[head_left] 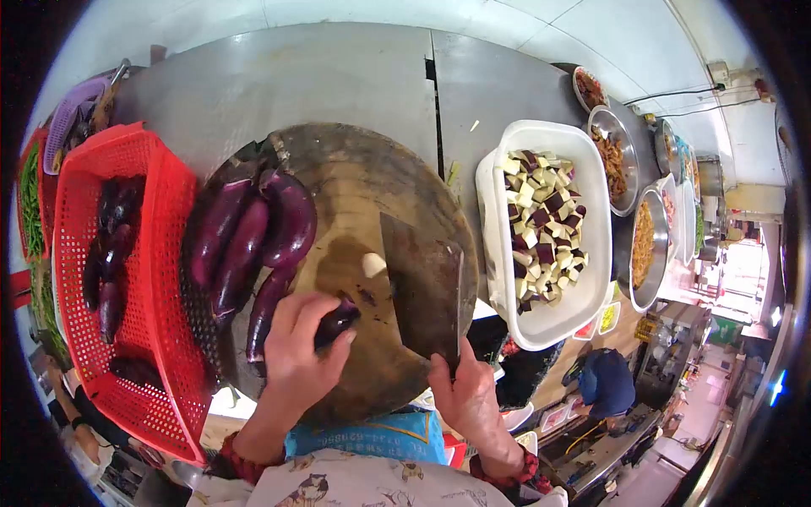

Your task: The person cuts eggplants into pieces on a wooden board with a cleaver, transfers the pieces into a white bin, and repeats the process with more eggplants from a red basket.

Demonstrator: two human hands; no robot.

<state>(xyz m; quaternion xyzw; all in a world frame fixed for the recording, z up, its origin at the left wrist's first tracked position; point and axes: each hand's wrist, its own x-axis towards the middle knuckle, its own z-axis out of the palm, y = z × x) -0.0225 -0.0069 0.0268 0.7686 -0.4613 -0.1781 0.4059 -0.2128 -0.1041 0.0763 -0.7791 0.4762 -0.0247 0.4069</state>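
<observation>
Your metal counter (pixel 355 68) stretches ahead of both hands. The round board (pixel 380 194) on it reaches under your left hand (pixel 300 355); whole eggplants (pixel 242 258) lie there, mostly beyond and left of that hand, with a pale chunk (pixel 372 265) between and just beyond both hands. The basket (pixel 165 253) stands left of your left hand, the white tub (pixel 557 139) beyond and right of your right hand (pixel 467 397), steel bowls (pixel 610 117) farther right.

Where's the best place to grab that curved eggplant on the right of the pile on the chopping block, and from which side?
Probably around the thick middle of the curved eggplant, reaching from above and its right. That side bulges towards bare chopping block, leaving room to wrap round it, while a neighbouring eggplant crowds its left.
</observation>
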